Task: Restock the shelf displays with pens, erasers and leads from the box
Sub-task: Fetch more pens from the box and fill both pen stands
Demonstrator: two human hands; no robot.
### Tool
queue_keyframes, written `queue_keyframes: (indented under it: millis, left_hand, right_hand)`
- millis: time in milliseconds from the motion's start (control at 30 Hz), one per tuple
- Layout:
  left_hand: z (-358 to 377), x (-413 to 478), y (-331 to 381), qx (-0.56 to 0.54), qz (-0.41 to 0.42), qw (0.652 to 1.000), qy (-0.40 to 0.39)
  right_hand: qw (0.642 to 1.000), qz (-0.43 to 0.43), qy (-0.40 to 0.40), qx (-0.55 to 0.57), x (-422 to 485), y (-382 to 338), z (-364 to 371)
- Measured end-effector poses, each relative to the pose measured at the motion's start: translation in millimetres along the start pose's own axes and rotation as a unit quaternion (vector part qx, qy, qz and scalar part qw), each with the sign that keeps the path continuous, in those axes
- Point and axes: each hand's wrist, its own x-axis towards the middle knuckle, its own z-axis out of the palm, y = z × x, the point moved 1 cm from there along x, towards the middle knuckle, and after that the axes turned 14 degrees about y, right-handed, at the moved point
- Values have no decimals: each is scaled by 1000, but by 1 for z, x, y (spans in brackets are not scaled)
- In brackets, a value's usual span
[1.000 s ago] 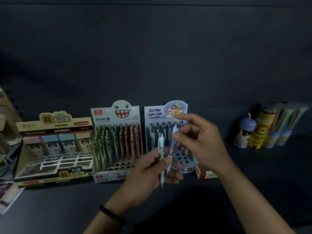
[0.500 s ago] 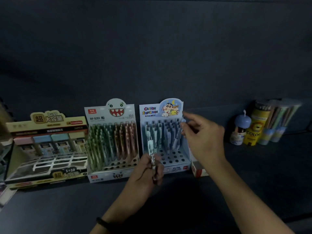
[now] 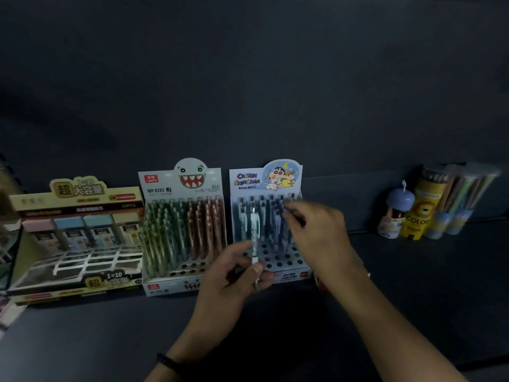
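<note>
My left hand (image 3: pixel 234 274) grips a pale pen (image 3: pixel 254 232) upright in front of the blue cartoon pen display (image 3: pixel 265 177). My right hand (image 3: pixel 319 235) reaches into that display's right side. Its thumb and forefinger pinch the top of a dark pen (image 3: pixel 292 213) standing among the back rows. The display's front holes (image 3: pixel 286 257) are bare. To its left stands the monster-face pen display (image 3: pixel 192 186), nearly full of green and brown pens. Further left is the yellow lead-case display (image 3: pixel 77 194), with one row of cases at its back.
At the right of the dark shelf stand a blue-capped jar (image 3: pixel 396 213), a yellow lion tube (image 3: pixel 421 216) and clear pencil tubes (image 3: pixel 462 197). A small red-and-white box (image 3: pixel 321 283) peeks out behind my right forearm. Packets lie at the far left edge (image 3: pixel 5 310).
My right hand took one pen from beside my left hand and carried it up into the right of the cartoon display. My left hand keeps the other pen, now held lower.
</note>
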Motion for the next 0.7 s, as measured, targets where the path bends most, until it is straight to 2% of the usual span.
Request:
queue_keyframes:
  millis: [133, 233, 333, 433, 500, 700]
  left_hand:
    - [-1, -1, 1, 0, 12, 1000, 12]
    - [0, -1, 3, -1, 16, 1000, 14]
    - [-1, -1, 3, 29, 48, 998, 27]
    - [-3, -1, 2, 88, 101, 990, 40]
    - [-5, 0, 2, 90, 109, 988, 54]
    - [-4, 0, 6, 62, 111, 991, 51]
  right_hand:
    - [999, 18, -35, -5, -2, -1, -2]
    - [1000, 17, -7, -2, 2, -12, -11]
    - [996, 60, 13, 63, 2, -29, -21]
    - [974, 114, -59, 186, 2, -45, -26]
    - [960, 117, -101, 235, 3, -52, -26]
    - [966, 93, -95, 222, 6, -55, -19]
